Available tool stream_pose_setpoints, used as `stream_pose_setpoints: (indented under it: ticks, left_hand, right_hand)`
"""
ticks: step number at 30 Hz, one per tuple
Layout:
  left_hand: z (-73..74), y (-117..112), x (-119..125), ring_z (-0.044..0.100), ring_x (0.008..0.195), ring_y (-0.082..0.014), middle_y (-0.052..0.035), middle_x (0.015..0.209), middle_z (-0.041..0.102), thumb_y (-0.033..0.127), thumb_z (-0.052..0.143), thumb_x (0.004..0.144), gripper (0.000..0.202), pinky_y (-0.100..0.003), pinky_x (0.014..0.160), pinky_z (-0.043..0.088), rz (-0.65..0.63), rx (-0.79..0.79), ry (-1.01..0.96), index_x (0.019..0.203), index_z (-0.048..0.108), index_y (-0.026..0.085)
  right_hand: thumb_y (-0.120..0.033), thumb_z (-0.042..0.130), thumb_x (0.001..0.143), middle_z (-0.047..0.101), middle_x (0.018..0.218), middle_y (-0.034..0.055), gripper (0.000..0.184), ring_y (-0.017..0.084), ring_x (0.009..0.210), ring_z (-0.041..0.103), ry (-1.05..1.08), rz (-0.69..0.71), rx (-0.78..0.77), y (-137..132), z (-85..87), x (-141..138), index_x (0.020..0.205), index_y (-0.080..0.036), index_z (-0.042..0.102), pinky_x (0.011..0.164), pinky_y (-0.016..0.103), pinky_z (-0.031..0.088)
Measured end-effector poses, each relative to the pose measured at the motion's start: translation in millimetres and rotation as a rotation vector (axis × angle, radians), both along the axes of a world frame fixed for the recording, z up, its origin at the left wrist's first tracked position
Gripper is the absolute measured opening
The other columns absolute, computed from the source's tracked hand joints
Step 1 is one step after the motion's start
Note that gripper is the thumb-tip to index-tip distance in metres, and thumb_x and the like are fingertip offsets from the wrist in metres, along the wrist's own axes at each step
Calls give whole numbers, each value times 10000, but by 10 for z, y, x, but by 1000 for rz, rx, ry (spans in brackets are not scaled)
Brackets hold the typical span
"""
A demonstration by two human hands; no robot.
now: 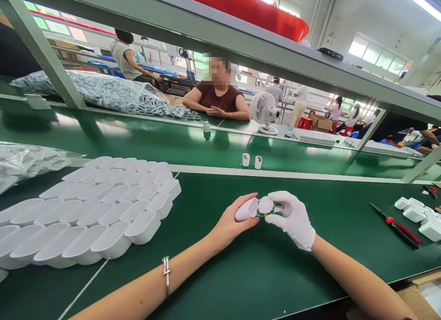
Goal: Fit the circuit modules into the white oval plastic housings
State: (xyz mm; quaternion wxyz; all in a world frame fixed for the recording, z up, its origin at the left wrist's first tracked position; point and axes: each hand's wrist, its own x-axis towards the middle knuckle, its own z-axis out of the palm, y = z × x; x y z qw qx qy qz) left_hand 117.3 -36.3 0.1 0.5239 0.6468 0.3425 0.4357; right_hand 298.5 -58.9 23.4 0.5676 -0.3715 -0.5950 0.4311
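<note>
Head view: a green work surface (213, 274) is seen from above, with both forearms reaching in from the bottom edge. The left hand (229, 225), bare and with a bracelet (167, 275) on its wrist, is curled around a white plastic shell (245, 209), which is gripped between thumb and fingers with its open end turned toward the other hand. The right hand (292, 219), covered by a white glove, is closed around a white capped part with a green board (267, 207), pinched at the fingertips. The two pieces are held just above the surface, near its middle, and are touching or almost touching at their ends; whether one is already inside the other cannot be told.

To the left, rows of empty white shells (103, 209) are laid mouth-up, packed side by side. A clear bag of parts (24, 161) is seen beyond them at the left edge. At the right, red-handled cutters (399, 228) are lying beside a small group of white housings (418, 214). Two small white pieces (251, 161) are stood upright on the green conveyor strip (172, 145) behind the hands. A white desk fan (264, 111) is placed further back, beside a seated person (217, 101) whose arms are rested on the far bench.
</note>
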Motion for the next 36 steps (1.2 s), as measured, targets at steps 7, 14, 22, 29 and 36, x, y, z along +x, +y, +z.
stream_pose_setpoints:
  ticks: [7,14,22,29,36]
  left_hand:
    - [27,-31,8,552,835,-190,-18,929,594,244,666,647,323,-292,735,439,138,155,161,941,539,202]
    - [53,-44,-7,572,783,-180,2,876,612,174,631,592,304,-280,708,450,211,253,183,885,563,209]
    - [71,-52,-10,591,788,-188,-10,879,637,217,663,595,304,-277,700,463,187,244,185,889,585,200]
    - [60,-58,-13,595,816,-206,-27,900,643,207,664,595,308,-298,737,472,180,250,193,894,590,196]
    - [65,-65,-13,594,830,-216,-19,894,651,189,640,590,294,-312,762,476,200,258,210,880,598,207]
  right_hand:
    - [-171,743,663,585,1050,47,401,161,918,618,-198,45,303,9,-128,30,1038,-243,623,748,293,569]
    - [-127,683,736,635,993,38,451,156,908,614,-495,-68,763,-40,-41,18,1139,-282,553,811,319,523]
    - [-174,654,784,626,1019,59,447,155,904,609,-519,0,841,-22,19,30,1201,-267,521,791,306,518]
    - [-277,602,831,640,1015,47,348,170,898,619,-618,-6,800,-38,38,35,1175,-291,546,773,310,517]
    - [-337,567,839,657,981,45,263,196,838,576,-920,-78,794,-10,23,55,1097,-308,610,772,346,464]
